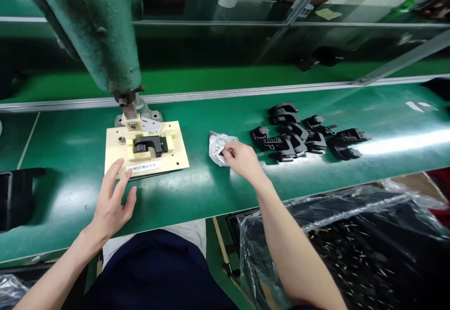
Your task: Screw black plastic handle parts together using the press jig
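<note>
My right hand [241,158] is at a small crumpled white plastic bag [221,142] with print on it, lying on the green bench. Its thumb and fingers are pinched together at the bag; a small dark patch shows by the fingertips, and what they grip is too small to tell. My left hand [114,203] is open, fingers spread, at the front edge of a cream fixture plate [168,162] with a label. A black curved plastic part [151,144] sits in the fixture's nest, under the tip of a green press [105,33].
Several black plastic parts [290,134] lie in a group on the bench right of the bag. A black tray-like item [17,197] is at the left. Below the bench at right, a plastic-lined container [337,211] holds many small dark pieces. A metal rail [218,95] runs behind.
</note>
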Demonstrator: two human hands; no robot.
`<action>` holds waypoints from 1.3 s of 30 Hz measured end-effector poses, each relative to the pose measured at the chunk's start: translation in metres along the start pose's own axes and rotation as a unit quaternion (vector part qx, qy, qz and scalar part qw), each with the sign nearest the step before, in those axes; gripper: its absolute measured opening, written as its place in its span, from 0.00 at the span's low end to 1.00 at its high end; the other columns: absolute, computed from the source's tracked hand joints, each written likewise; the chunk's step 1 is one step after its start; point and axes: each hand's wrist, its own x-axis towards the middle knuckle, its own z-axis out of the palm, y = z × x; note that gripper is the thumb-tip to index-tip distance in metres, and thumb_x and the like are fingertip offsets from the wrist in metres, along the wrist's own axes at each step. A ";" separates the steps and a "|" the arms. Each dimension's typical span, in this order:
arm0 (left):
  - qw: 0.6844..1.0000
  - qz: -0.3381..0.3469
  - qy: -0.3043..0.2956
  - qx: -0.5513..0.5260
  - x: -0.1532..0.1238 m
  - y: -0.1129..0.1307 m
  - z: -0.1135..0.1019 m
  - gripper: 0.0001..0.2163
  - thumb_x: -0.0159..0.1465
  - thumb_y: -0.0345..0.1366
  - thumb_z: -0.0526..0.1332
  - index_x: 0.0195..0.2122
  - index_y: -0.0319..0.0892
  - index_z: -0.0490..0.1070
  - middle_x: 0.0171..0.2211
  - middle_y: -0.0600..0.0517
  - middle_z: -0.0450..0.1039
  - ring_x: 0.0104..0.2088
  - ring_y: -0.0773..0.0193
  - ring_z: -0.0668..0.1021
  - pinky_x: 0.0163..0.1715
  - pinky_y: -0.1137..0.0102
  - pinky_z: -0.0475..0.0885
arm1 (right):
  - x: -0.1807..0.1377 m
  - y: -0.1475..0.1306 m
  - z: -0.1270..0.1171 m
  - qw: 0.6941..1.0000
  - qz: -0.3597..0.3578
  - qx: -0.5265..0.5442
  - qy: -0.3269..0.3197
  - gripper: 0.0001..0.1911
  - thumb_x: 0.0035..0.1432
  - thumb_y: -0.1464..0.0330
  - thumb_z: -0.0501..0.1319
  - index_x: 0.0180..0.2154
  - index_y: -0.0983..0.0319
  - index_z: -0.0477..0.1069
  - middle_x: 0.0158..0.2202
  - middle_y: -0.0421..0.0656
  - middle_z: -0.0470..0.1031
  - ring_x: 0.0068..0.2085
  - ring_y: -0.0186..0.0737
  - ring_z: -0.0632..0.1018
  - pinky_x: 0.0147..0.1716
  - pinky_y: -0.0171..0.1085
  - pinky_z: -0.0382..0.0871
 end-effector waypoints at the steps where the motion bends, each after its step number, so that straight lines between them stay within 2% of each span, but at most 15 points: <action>1: 1.000 -0.010 0.004 -0.007 -0.006 0.006 -0.005 0.33 0.56 0.22 0.61 0.63 0.42 0.55 0.60 0.36 0.59 0.59 0.45 0.67 0.51 0.52 0.71 | -0.002 0.004 0.001 0.999 -0.006 0.046 0.027 0.08 0.53 0.70 0.54 0.28 0.63 0.70 0.29 0.46 0.75 0.33 0.43 0.75 0.32 0.37 0.66; 4: 0.999 -0.040 0.013 -0.026 -0.020 0.022 -0.017 0.32 0.55 0.20 0.62 0.61 0.42 0.59 0.58 0.36 0.63 0.55 0.46 0.70 0.48 0.55 0.72 | -0.008 0.016 0.005 0.983 0.002 0.163 0.088 0.09 0.54 0.66 0.53 0.30 0.64 0.69 0.28 0.45 0.74 0.30 0.39 0.74 0.30 0.35 0.66; 6: 0.998 -0.049 0.011 -0.039 -0.024 0.028 -0.018 0.33 0.53 0.18 0.63 0.60 0.42 0.60 0.56 0.36 0.64 0.53 0.47 0.72 0.48 0.56 0.72 | -0.010 0.018 0.006 0.976 0.021 0.199 0.087 0.09 0.53 0.67 0.53 0.30 0.64 0.69 0.27 0.44 0.73 0.29 0.37 0.73 0.30 0.34 0.65; 8: 0.997 -0.046 0.005 -0.055 -0.023 0.031 -0.015 0.33 0.53 0.18 0.63 0.60 0.42 0.61 0.55 0.36 0.65 0.52 0.47 0.73 0.47 0.56 0.73 | -0.009 0.015 0.006 0.980 0.025 0.191 0.056 0.08 0.52 0.67 0.55 0.30 0.64 0.69 0.27 0.43 0.73 0.28 0.36 0.72 0.30 0.34 0.65; 12: 0.996 -0.026 -0.003 -0.089 -0.016 0.037 -0.002 0.30 0.54 0.18 0.62 0.58 0.41 0.62 0.55 0.37 0.66 0.52 0.47 0.73 0.46 0.57 0.74 | -0.002 0.006 0.002 0.997 0.006 0.078 -0.018 0.05 0.49 0.71 0.57 0.25 0.63 0.70 0.29 0.43 0.72 0.31 0.38 0.72 0.33 0.35 0.64; 15: 0.994 -0.022 -0.020 -0.109 -0.016 0.043 0.003 0.28 0.56 0.19 0.61 0.57 0.40 0.63 0.54 0.37 0.66 0.51 0.49 0.73 0.45 0.57 0.74 | 0.000 0.005 0.000 0.998 0.010 0.062 -0.020 0.07 0.49 0.73 0.56 0.22 0.63 0.69 0.27 0.43 0.72 0.31 0.38 0.72 0.33 0.36 0.63; 17: 0.992 -0.023 -0.032 -0.118 -0.019 0.045 0.003 0.26 0.56 0.19 0.61 0.56 0.39 0.63 0.54 0.36 0.66 0.50 0.50 0.74 0.45 0.58 0.74 | -0.003 0.009 0.000 0.992 0.019 0.127 0.006 0.07 0.51 0.71 0.56 0.24 0.64 0.70 0.27 0.43 0.72 0.30 0.36 0.71 0.32 0.36 0.63; 19: 0.991 -0.028 -0.037 -0.123 -0.023 0.045 0.001 0.25 0.56 0.19 0.61 0.55 0.38 0.64 0.54 0.36 0.66 0.50 0.50 0.74 0.45 0.59 0.74 | -0.007 0.015 0.000 0.964 0.045 0.257 0.044 0.09 0.52 0.67 0.56 0.27 0.65 0.73 0.25 0.42 0.71 0.27 0.35 0.70 0.30 0.35 0.64; 22: 0.991 -0.048 -0.033 -0.122 -0.028 0.041 -0.002 0.24 0.56 0.20 0.61 0.54 0.39 0.66 0.54 0.37 0.66 0.48 0.51 0.75 0.45 0.60 0.74 | -0.013 0.022 -0.001 0.885 0.091 0.450 0.074 0.11 0.47 0.64 0.61 0.29 0.65 0.74 0.22 0.39 0.71 0.24 0.32 0.70 0.28 0.35 0.65; 24: 0.991 -0.063 -0.031 -0.118 -0.029 0.039 -0.003 0.23 0.56 0.20 0.61 0.53 0.39 0.66 0.54 0.38 0.67 0.46 0.52 0.76 0.45 0.60 0.74 | -0.015 0.022 -0.003 0.848 0.108 0.513 0.077 0.11 0.42 0.65 0.65 0.29 0.66 0.75 0.21 0.39 0.72 0.23 0.31 0.70 0.27 0.34 0.66; 26: 0.990 -0.066 -0.030 -0.119 -0.028 0.039 -0.003 0.22 0.56 0.20 0.61 0.53 0.39 0.67 0.53 0.38 0.67 0.46 0.53 0.76 0.45 0.61 0.73 | -0.015 0.021 -0.005 0.823 0.119 0.549 0.085 0.13 0.39 0.66 0.67 0.29 0.66 0.74 0.21 0.39 0.74 0.23 0.31 0.71 0.26 0.34 0.66; 29: 0.990 -0.055 -0.026 -0.127 -0.024 0.041 -0.003 0.22 0.56 0.20 0.61 0.52 0.37 0.67 0.53 0.37 0.67 0.46 0.53 0.76 0.44 0.62 0.73 | -0.014 0.018 -0.007 0.803 0.133 0.572 0.100 0.14 0.37 0.66 0.69 0.29 0.65 0.73 0.21 0.40 0.75 0.22 0.32 0.73 0.24 0.33 0.67; 35: 0.982 -0.066 -0.033 -0.172 -0.012 0.049 -0.001 0.20 0.57 0.19 0.60 0.51 0.37 0.67 0.53 0.38 0.67 0.49 0.53 0.75 0.46 0.63 0.73 | -0.028 -0.002 -0.015 0.794 0.126 0.582 0.121 0.10 0.40 0.66 0.70 0.26 0.65 0.75 0.20 0.40 0.74 0.20 0.29 0.71 0.19 0.31 0.65; 37: 0.972 -0.089 -0.039 -0.212 -0.007 0.055 0.001 0.19 0.58 0.20 0.59 0.51 0.38 0.67 0.51 0.39 0.68 0.49 0.55 0.75 0.47 0.64 0.72 | -0.042 -0.020 -0.015 0.778 0.116 0.612 0.087 0.09 0.42 0.66 0.69 0.28 0.64 0.76 0.21 0.40 0.75 0.20 0.29 0.71 0.19 0.31 0.66; 39: 0.959 -0.118 -0.044 -0.253 -0.001 0.061 0.002 0.18 0.59 0.20 0.58 0.50 0.39 0.67 0.49 0.42 0.70 0.48 0.58 0.75 0.47 0.66 0.72 | -0.059 -0.043 -0.011 0.755 0.105 0.647 0.013 0.09 0.44 0.66 0.69 0.30 0.63 0.77 0.23 0.40 0.76 0.21 0.29 0.72 0.20 0.32 0.68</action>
